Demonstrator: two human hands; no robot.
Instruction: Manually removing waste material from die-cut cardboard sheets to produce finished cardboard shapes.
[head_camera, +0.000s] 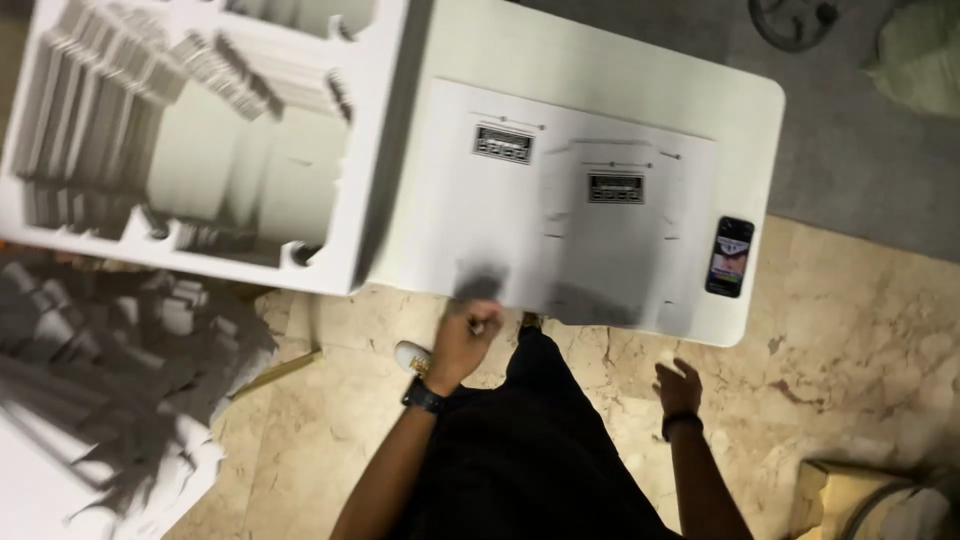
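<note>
Below the near edge of the white counter (760, 110), the left hand (462, 338) is raised from a bent arm, its wrist carrying a dark watch (423, 396). Its fingers (478, 318) are curled closed against the front edge of a large white sheet (520, 210) that lies flat on the counter; they seem to pinch that edge, though motion blur keeps the grip itself from being clear. The right hand (679, 387) hangs lower and to the side, well apart from the counter, palm down over the marble floor (860, 310), its fingers spread open and holding nothing; a dark band circles that wrist.

The sheet is printed with faint fold lines and two small dark rectangular marks. A black phone (730, 256) with a lit screen rests on the counter just beside the sheet's right edge.

At the counter's left end sits a white tray (375, 130) with notched walls and several compartments. Stacks of flat white cards (90, 110) stand on edge in the left compartments, leaning; what fills the middle one is too blurred to tell. A loose heap of grey and white cardboard pieces (110, 370) lies on the floor at the left.
</note>
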